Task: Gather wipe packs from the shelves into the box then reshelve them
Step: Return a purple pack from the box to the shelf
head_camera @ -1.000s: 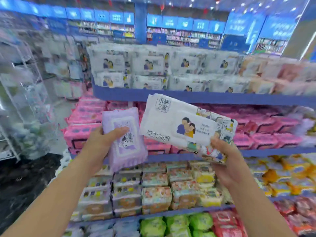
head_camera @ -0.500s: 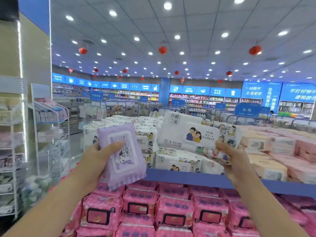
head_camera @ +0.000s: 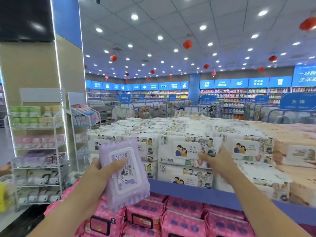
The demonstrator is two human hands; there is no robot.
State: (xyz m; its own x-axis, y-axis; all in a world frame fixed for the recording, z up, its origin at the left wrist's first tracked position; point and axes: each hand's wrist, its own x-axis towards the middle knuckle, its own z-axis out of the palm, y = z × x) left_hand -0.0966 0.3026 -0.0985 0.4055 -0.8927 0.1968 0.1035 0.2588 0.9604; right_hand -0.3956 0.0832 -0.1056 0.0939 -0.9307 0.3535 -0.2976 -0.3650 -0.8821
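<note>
**A:** What is at the far left?

**B:** A white wire rack (head_camera: 37, 151) stands against a tan pillar. Its tiers hold small pastel packs.

**A:** And the left hand?

**B:** The left hand (head_camera: 93, 182) is raised in front of the shelving and grips a purple wipe pack (head_camera: 125, 177). The thumb lies across the front label and the fingers curl behind the pack's left edge. The pack is in the air, tilted with its top leaning left. It is in front of the blue edge of the top shelf (head_camera: 196, 192) and touches no shelf.

**A:** What is in the middle?

**B:** A white wipe pack (head_camera: 184, 151) with a cartoon couple on its label. It sits level with the upper layer of matching packs on the top shelf, directly above a lower white pack (head_camera: 184, 177). Whether its weight rests there I cannot tell.

**A:** The right hand?

**B:** The right hand (head_camera: 217, 159) holds that white pack by its right end. The thumb is on the front and the fingers are wrapped round the end.

**A:** Anything further right or below?

**B:** Peach-coloured packs (head_camera: 299, 154) fill the top shelf to the right. Pink packs (head_camera: 179, 218) line the shelf beneath.
</note>
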